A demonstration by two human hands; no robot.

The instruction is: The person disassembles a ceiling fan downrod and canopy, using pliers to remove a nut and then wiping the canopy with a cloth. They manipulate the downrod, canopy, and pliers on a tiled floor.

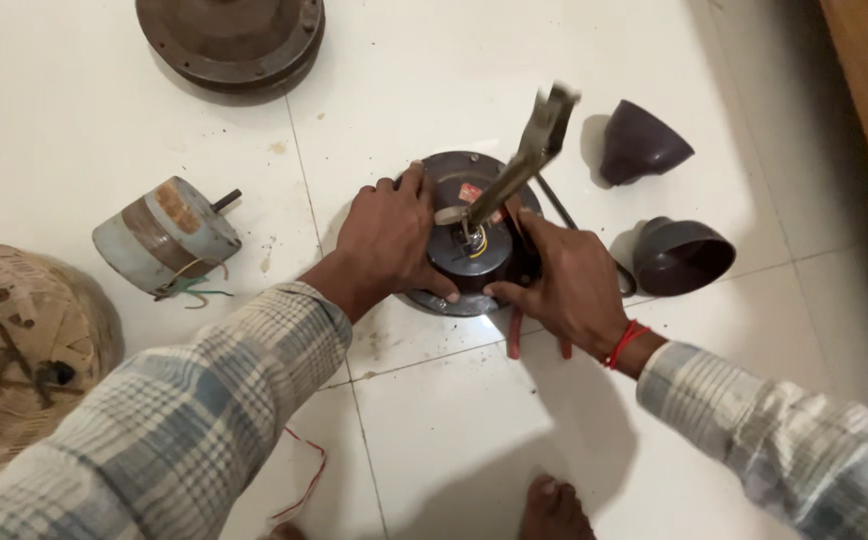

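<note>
White floor tiles (pixel 474 420) carry all parts. A round dark motor housing (pixel 459 190) lies flat on the floor at centre frame. The left hand (pixel 389 238) rests on its left rim, fingers curled over the edge and gripping it. The right hand (pixel 569 285) clasps the housing's right side, thumb on the front edge. A metal wrench-like tool (pixel 519 165) stands tilted up and to the right from the housing's hub; its upper end is blurred. Red handles (pixel 516 335) show below the right hand; what they belong to cannot be told.

Two dark bell-shaped covers sit right of the housing: the upper cover (pixel 644 145) lies mouth down and tilted, the lower cover (pixel 682 256) lies on its side, mouth open and showing nothing inside. A thin rod (pixel 557 205) runs between housing and covers.

A grey cylindrical motor core (pixel 164 235) with loose wires lies well left. A second round housing (pixel 232 40) sits at top. A woven basket (pixel 14 350) lies upturned at the left edge. A red wire (pixel 304 480) lies near a bare foot (pixel 554 508).
</note>
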